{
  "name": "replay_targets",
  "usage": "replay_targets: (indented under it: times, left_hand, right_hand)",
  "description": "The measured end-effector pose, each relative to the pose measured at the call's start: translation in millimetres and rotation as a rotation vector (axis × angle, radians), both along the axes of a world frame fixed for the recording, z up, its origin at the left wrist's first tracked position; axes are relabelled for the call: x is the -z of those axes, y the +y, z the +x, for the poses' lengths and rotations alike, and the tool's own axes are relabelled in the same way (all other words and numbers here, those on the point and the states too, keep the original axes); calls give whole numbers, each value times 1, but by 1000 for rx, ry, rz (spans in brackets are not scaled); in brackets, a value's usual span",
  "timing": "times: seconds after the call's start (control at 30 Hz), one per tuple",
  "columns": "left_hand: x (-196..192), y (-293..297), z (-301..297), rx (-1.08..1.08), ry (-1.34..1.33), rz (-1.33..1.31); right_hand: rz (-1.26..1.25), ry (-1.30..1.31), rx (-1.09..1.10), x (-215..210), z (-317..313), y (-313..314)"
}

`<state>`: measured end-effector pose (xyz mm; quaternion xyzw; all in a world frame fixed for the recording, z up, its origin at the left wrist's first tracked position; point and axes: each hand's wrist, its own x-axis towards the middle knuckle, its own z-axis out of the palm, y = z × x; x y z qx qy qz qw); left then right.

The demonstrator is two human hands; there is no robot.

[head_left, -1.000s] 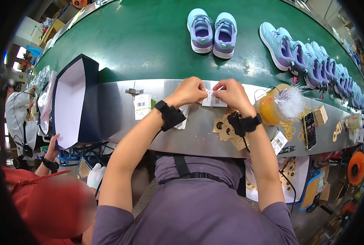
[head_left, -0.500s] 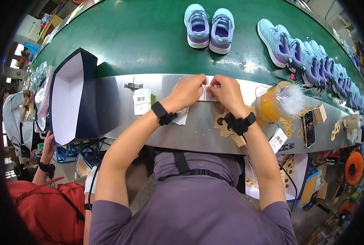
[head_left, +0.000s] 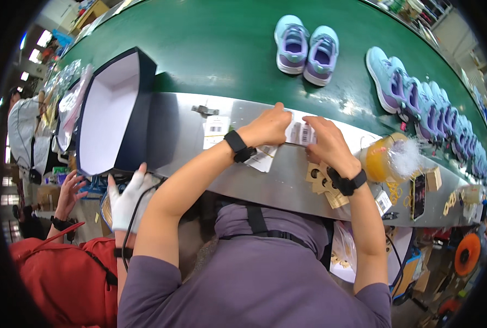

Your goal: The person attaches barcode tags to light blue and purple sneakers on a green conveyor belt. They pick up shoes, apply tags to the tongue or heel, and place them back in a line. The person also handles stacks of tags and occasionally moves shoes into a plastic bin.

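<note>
A small stack of white barcode tags [head_left: 304, 133] lies at the steel edge of the bench, between my hands. My left hand [head_left: 266, 127] is closed at the stack's left end, its fingertips partly hidden. Around the right end curve the thumb and fingers of my right hand [head_left: 332, 146], gripping the tags by their opposite edges. More white tags [head_left: 216, 130] rest left of my left hand, and loose white cards [head_left: 262, 158] lie below its wrist. Brown card tags with dark round spots [head_left: 323, 180] are spread below my right hand.
A dark blue box [head_left: 108, 117] with white inside stands left. Beyond my hands sit two turquoise-purple shoes [head_left: 291, 46]; more shoes [head_left: 388, 82] line up right. Nearby are a yellow tub [head_left: 380, 159], a phone [head_left: 418, 195] and a metal clip [head_left: 205, 111]. A co-worker's gloved hand [head_left: 130, 203] is near the box.
The view has shifted, moving the bench items rightward in the picture. My right-hand fingers have spread from a pinch to around the tags. The co-worker's hands have come away from the box.
</note>
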<state>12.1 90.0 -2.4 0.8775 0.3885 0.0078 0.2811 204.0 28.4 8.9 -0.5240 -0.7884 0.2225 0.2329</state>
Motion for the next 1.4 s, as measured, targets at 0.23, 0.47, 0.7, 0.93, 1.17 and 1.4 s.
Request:
replay_targets:
  times: [0.23, 0.47, 0.7, 0.93, 1.17, 1.4]
  left_hand:
    - [11, -9, -5, -129, -138, -86]
    - [20, -23, 0, -287, -312, 5]
    - [-13, -7, 5, -216, -203, -221]
    - [-62, -41, -2, -209, -514, -488]
    - [-56, -91, -7, -189, -983, -1684]
    - [-53, -127, 14, -393, -1188, -1404]
  right_hand:
    - [61, 20, 27, 4, -13, -11]
    - [48, -181, 79, -4, -26, -16]
    - [103, -265, 25, -20, -15, -10]
    - [260, -96, -101, -83, 2, -49]
    - [293, -113, -224, -102, 8, -67]
    - [245, 199, -6, -62, 5, -90]
